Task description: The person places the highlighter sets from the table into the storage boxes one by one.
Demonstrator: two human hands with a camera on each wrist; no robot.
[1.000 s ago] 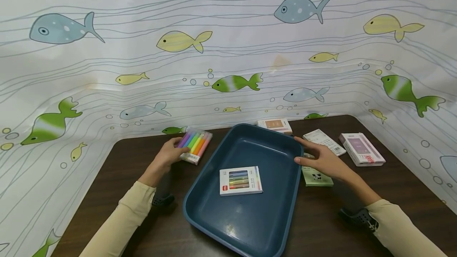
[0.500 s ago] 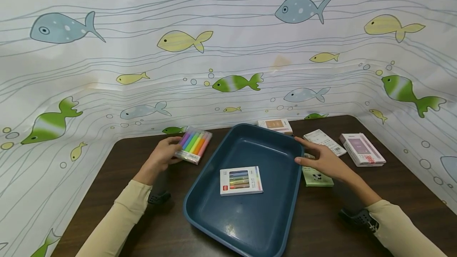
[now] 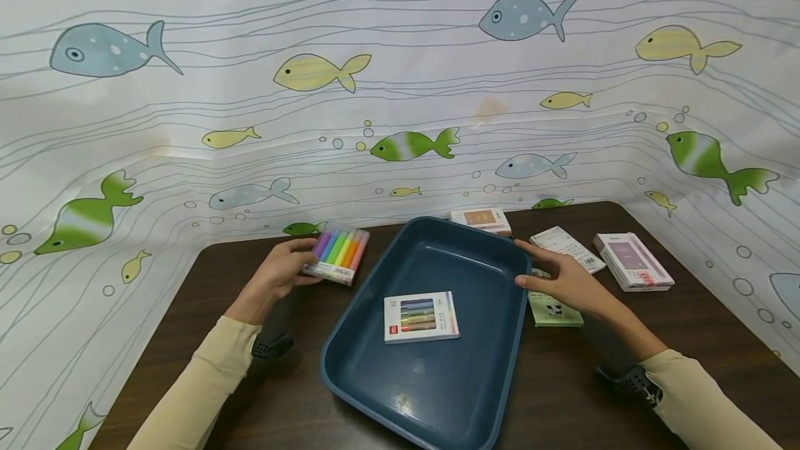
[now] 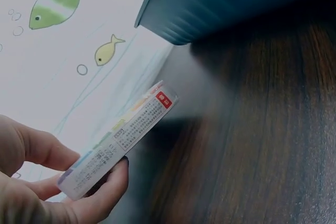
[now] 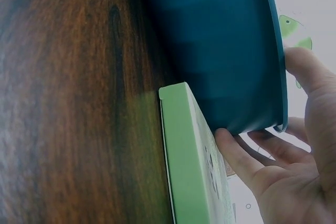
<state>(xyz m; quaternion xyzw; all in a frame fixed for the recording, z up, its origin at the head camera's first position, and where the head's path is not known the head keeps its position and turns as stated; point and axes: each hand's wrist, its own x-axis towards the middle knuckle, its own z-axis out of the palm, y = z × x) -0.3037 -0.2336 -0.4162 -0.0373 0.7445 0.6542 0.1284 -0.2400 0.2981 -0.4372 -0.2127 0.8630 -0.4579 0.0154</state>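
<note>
My left hand point(image 3: 278, 271) pinches the left end of a clear pack of rainbow-coloured markers point(image 3: 340, 253), left of the blue tray point(image 3: 381, 394). In the left wrist view, thumb and fingers lie on opposite faces of the marker pack point(image 4: 123, 139), whose printed edge faces the camera. At the tray's far right side, my right hand point(image 3: 565, 282) holds the rim. The right wrist view has its thumb at the rim and its other fingers below, against the outer wall. Inside the tray lies a white windowed box of coloured sticks point(image 3: 421, 317).
Right of the tray lie a green box point(image 3: 555, 312), partly under the right hand, a white printed box point(image 3: 567, 247) and a white-and-purple box point(image 3: 634, 261). Behind the tray is a white-and-orange box point(image 3: 481, 220). A fish-patterned sheet point(image 3: 400, 103) borders the dark table point(image 3: 206, 297).
My left hand has shifted slightly left, its fingers moving off the marker pack's front to its left end. The pack has turned a little and moved slightly left. Right hand and tray stay put.
</note>
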